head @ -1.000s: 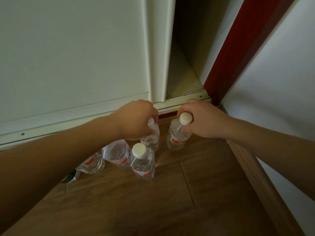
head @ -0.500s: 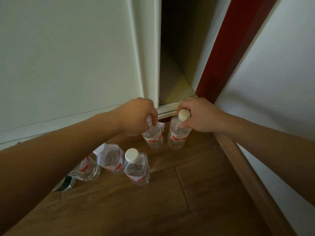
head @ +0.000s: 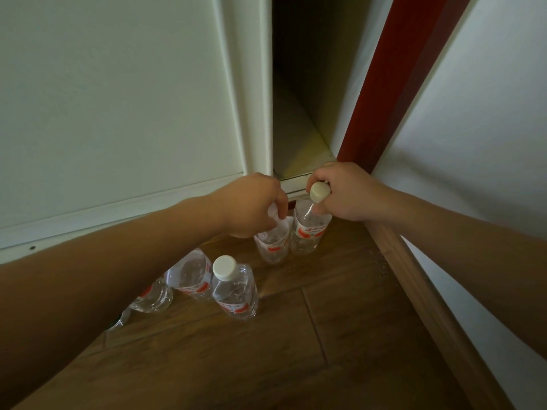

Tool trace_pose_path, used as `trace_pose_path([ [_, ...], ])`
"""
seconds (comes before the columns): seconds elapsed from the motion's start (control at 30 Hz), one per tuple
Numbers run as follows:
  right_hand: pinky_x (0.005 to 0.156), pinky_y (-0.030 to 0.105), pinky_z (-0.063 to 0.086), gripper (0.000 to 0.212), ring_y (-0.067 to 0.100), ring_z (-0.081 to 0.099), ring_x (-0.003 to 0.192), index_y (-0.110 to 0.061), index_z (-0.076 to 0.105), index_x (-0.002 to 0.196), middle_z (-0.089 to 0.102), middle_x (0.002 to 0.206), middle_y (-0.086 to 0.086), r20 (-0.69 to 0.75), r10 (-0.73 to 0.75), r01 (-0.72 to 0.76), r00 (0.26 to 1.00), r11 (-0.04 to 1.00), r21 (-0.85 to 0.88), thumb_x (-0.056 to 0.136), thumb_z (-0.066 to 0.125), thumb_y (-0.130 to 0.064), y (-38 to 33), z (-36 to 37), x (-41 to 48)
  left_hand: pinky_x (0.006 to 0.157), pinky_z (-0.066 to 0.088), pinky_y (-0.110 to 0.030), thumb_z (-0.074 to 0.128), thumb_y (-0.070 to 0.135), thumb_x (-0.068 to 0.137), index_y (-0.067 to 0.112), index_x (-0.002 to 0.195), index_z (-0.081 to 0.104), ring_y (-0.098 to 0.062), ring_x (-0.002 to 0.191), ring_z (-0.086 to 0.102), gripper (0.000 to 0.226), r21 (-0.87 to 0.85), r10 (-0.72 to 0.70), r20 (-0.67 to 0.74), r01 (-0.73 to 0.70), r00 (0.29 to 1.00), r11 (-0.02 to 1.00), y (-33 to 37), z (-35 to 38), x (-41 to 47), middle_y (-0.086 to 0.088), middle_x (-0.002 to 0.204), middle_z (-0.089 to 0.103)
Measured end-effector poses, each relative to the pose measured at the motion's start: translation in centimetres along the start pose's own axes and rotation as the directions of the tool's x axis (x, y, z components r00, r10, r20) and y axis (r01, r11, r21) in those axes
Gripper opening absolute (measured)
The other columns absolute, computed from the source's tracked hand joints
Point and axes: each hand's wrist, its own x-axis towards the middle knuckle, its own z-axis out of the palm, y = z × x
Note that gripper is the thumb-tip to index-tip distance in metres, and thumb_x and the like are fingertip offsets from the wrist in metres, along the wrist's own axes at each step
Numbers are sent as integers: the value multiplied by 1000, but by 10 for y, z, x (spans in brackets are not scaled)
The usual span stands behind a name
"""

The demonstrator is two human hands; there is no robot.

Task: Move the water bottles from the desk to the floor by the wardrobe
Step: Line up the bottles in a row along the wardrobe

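Left hand [head: 251,207]: grips left water bottle [head: 273,242] top.
Right hand [head: 346,193]: grips right water bottle [head: 309,232] neck (both upright, touching, on wooden floor [head: 340,335]).

Clear, red-labelled water bottles [head: 234,294] upright on the floor [head: 340,350].

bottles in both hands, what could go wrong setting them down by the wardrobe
1. The left hand grips the left bottle by its neck, tilted, close against the right bottle held by the right hand. If it is released like that, it may tip and knock its neighbour.
2. The left forearm passes close by the white-capped bottle standing on the floor. Drawing the arm back low could topple it.
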Motion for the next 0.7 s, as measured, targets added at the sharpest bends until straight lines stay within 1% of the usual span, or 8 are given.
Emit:
trace_pose_path([
  [0.1,73,28,44,38,15,56,95,-24,66,109,59,104,-6,3,-7,7,1000,1000,-17,76,83,-25,-2,1,1,86,50,-28,73,27,87,29,107,71,-15,101,55,20,10,-5,-15,5,1000,1000,0,2,1,7,109,59],
  [0.17,73,28,44,38,15,56,95,-23,66,109,59,103,-6,8,-10,10,1000,1000,-16,76,83,-25,-3,1,1,88,52,-31,73,22,86,29,105,72,-16,102,55,21,17,-7,0,6,1000,1000,0,1,0,6,109,59],
  [0.3,72,28,44,38,14,56,95,-23,66,109,59,104,-6,14,-8,9,1000,1000,-18,76,83,-24,-3,0,1,91,54,-37,70,1,79,31,90,71,-17,105,55,31,2,0,50,-1,999,1000,-2,0,-1,7,111,59],
  [0.4,73,28,45,38,14,55,95,-24,66,108,58,104,-7,6,-3,3,1000,1000,-10,75,84,-24,-3,1,0,93,51,-35,66,-4,76,37,75,60,-15,108,51,42,0,25,79,-25,997,1000,0,-1,-3,7,110,58],
  [0.47,70,26,42,38,14,55,94,-24,66,107,58,103,-7,4,-1,1,1000,1000,-9,74,85,-24,-2,4,-1,92,51,-35,66,-4,76,39,74,58,-15,107,50,44,-11,38,84,-38,996,999,0,1,-3,8,109,57],
  [0.57,72,28,44,38,14,56,94,-26,65,105,59,103,-8,13,1,-1,1000,1000,-19,72,85,-25,-1,8,-2,91,53,-35,70,2,77,38,81,63,-14,105,53,37,-38,47,57,-45,997,998,-3,4,-2,8,109,58],
  [0.63,74,29,47,38,14,56,95,-27,65,104,59,103,-9,17,9,-8,1000,1000,-13,72,85,-26,-1,11,-3,91,53,-35,74,14,83,34,94,69,-14,104,55,24,-31,44,28,-43,999,999,-4,6,-3,8,111,59],
  [0.7,76,30,48,39,14,56,95,-26,65,106,59,103,-8,16,12,-12,1000,1000,-8,72,85,-25,-1,12,-4,90,53,-36,74,28,85,32,106,68,-15,102,57,21,-19,33,-4,-33,999,999,-5,8,-4,7,111,61],
])
